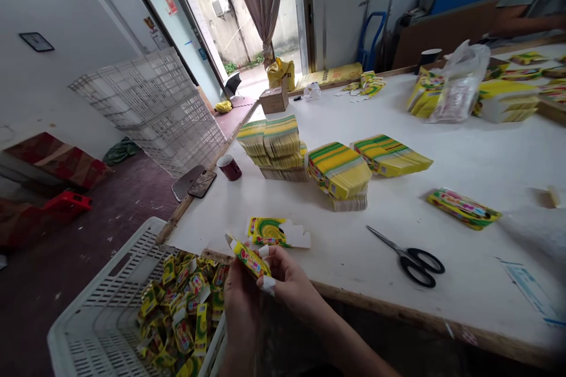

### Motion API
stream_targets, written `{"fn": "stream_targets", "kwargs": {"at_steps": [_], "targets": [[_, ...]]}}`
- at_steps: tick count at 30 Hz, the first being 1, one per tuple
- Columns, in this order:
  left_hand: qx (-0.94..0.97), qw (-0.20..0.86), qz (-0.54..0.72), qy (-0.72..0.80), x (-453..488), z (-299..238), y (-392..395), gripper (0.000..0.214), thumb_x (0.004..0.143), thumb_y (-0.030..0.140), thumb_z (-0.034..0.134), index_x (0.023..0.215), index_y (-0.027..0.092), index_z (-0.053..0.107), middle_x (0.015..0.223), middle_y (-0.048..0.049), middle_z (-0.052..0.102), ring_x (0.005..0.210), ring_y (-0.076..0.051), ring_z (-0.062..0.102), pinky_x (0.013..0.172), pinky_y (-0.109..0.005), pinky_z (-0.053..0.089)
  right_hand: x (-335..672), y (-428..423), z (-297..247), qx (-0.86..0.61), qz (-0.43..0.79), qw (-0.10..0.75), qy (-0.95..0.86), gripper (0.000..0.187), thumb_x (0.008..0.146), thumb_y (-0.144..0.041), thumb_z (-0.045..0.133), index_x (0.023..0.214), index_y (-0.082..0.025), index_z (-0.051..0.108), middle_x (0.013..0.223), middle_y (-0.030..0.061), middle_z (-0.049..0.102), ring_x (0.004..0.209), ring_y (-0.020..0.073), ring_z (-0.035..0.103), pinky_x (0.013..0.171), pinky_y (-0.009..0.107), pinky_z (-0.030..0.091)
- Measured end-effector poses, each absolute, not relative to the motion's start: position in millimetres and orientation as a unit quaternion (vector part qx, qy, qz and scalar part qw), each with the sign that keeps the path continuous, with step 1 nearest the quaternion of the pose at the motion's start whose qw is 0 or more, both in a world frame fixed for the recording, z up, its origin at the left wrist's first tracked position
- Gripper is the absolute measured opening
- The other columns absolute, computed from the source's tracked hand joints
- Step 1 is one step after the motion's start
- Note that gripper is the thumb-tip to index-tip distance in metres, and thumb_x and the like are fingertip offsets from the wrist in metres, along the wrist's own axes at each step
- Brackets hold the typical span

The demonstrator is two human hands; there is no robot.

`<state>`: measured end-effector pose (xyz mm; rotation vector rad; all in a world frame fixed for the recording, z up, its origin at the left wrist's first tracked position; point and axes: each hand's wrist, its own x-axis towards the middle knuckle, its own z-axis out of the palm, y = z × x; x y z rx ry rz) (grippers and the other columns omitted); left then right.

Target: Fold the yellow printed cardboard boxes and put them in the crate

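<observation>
A small yellow printed crayon box (pixel 251 259), with a white flap raised at its far end, is held between both hands over the table's front edge. My left hand (pixel 241 288) grips it from the near left side. On its right side, my right hand (pixel 283 277) pinches it, with white tape around the thumb and a finger. Just beyond lies a flat unfolded carton (pixel 276 232) with white tabs. Below and to the left, a white plastic basket (pixel 97 312) holds many small yellow boxes (pixel 194 306).
Stacks of flat cartons (pixel 283 141) and more bundles (pixel 340 168) stand mid-table. Black-handled scissors (pixel 415 262) lie to the right, near a packed crayon box (pixel 463 208). A mug (pixel 229 167) and phone (pixel 202 183) sit at the left edge. A co-worker's arm (pixel 526 23) shows far right.
</observation>
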<state>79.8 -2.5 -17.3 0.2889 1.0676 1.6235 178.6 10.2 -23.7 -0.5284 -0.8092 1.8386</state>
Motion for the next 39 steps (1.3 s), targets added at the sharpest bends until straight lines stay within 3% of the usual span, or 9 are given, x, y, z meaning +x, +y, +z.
{"fn": "stream_targets", "kwargs": {"at_steps": [6,11,17,21,25,29,32,36,39], "targets": [[0.182,0.456,0.695,0.525,74.2,-22.6,1.9,0.037,0.054,0.042,0.085,0.08,0.018,0.074,0.073,-0.0004,0.074,0.061,-0.013,0.066,0.057,-0.02,0.052,182.7,10.8,-25.8,-0.219,0.749,0.529,-0.333,0.031,0.066,-0.033,0.079,0.087,-0.018,0.061,0.077,-0.002,0.061,0.069,0.0116,0.053,0.068,0.024,0.041],[0.225,0.413,0.687,0.554,74.2,-20.5,-1.3,0.033,0.058,0.045,0.082,0.073,0.018,0.072,0.073,-0.0002,0.074,0.062,-0.014,0.066,0.061,-0.024,0.053,178.9,12.0,-41.2,-0.304,0.687,0.553,-0.36,0.023,0.069,-0.035,0.072,0.072,-0.018,0.057,0.068,-0.0026,0.057,0.063,0.0122,0.05,0.063,0.025,0.041],[0.273,0.382,0.696,0.543,66.4,-10.7,1.3,0.032,0.061,0.043,0.079,0.082,0.021,0.07,0.08,-0.0005,0.074,0.074,-0.016,0.067,0.07,-0.026,0.054,193.3,10.1,-38.2,-0.368,0.577,0.505,-0.526,0.009,0.076,-0.021,0.062,0.081,-0.017,0.068,0.075,0.0016,0.065,0.072,0.017,0.057,0.067,0.027,0.045],[0.314,0.36,0.693,0.54,46.1,1.6,1.2,0.03,0.062,0.04,0.08,0.081,0.019,0.07,0.077,-0.0007,0.073,0.076,-0.016,0.067,0.072,-0.024,0.054,206.3,8.4,-29.1,-0.375,0.463,0.493,-0.634,0.024,0.081,-0.009,0.052,0.093,-0.019,0.07,0.085,0.0042,0.066,0.079,0.0179,0.059,0.071,0.028,0.046],[0.438,0.37,0.601,0.557,14.9,23.4,-6.7,0.056,0.067,0.049,0.074,0.112,0.017,0.063,0.115,-0.0114,0.068,0.106,-0.025,0.063,0.086,-0.031,0.052,220.4,9.5,-21.3,-0.376,0.314,0.453,-0.745,0.036,0.087,-0.002,0.043,0.102,-0.022,0.07,0.092,0.0066,0.067,0.086,0.0193,0.056,0.077,0.031,0.045],[0.577,0.373,0.4,0.607,8.0,34.0,-12.6,0.077,0.05,0.035,0.086,0.12,0.021,0.06,0.115,-0.013,0.069,0.108,-0.032,0.063,0.095,-0.041,0.047,225.3,7.7,-11.6,-0.333,0.24,0.401,-0.819,0.023,0.09,-0.013,0.055,0.099,-0.026,0.071,0.087,0.0044,0.069,0.085,0.0199,0.054,0.08,0.033,0.043],[0.608,0.362,0.279,0.649,27.9,24.9,-12.5,0.072,0.048,0.03,0.086,0.117,0.023,0.062,0.105,-0.0103,0.072,0.098,-0.034,0.066,0.088,-0.045,0.05,221.5,5.2,-11.7,-0.325,0.218,0.439,-0.809,0.017,0.09,-0.018,0.057,0.093,-0.026,0.072,0.085,0.005,0.07,0.082,0.0203,0.053,0.077,0.034,0.045],[0.569,0.29,0.344,0.688,56.4,4.0,-11.0,0.069,0.055,0.037,0.081,0.117,0.018,0.057,0.104,-0.0113,0.071,0.098,-0.032,0.066,0.086,-0.043,0.051,207.3,-4.3,-29.4,-0.384,0.226,0.569,-0.691,0.034,0.092,-0.009,0.044,0.105,-0.027,0.069,0.094,0.0069,0.07,0.085,0.0204,0.059,0.076,0.034,0.051],[0.558,0.28,0.382,0.682,64.2,-4.6,-10.7,0.067,0.06,0.039,0.078,0.118,0.017,0.051,0.102,-0.0102,0.069,0.094,-0.028,0.066,0.082,-0.038,0.052,193.1,-18.2,-43.7,-0.405,0.295,0.624,-0.6,0.039,0.091,-0.009,0.043,0.121,-0.028,0.061,0.115,0.0098,0.066,0.106,0.0228,0.061,0.088,0.038,0.051]]}}
